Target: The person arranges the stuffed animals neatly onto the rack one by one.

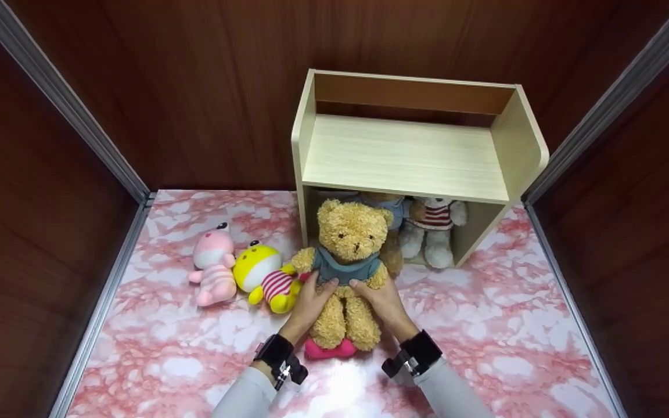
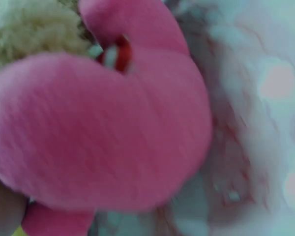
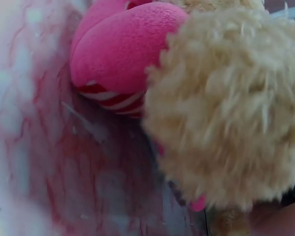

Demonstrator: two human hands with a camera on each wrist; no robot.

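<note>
A curly tan teddy bear [image 1: 349,229] in a teal shirt is upright in front of the shelf's lower compartment, facing the head camera. My left hand [image 1: 310,303] grips one side of its waist and my right hand [image 1: 391,305] the other, both thumbs on its front. Behind and under the bear lies a bright pink plush toy [image 1: 330,349], mostly hidden in the head view. Its pink rounded parts [image 2: 113,132] fill the left wrist view. In the right wrist view, red and white stripes show on it beside the bear's fuzzy leg [image 3: 226,108].
A pale wooden shelf [image 1: 404,157] stands at the back. Inside its lower compartment sit a brown bear in a blue shirt [image 1: 394,212] and a grey-white plush in red stripes [image 1: 436,217]. Left of the bear lie a yellow plush [image 1: 262,270] and a light pink plush [image 1: 214,267].
</note>
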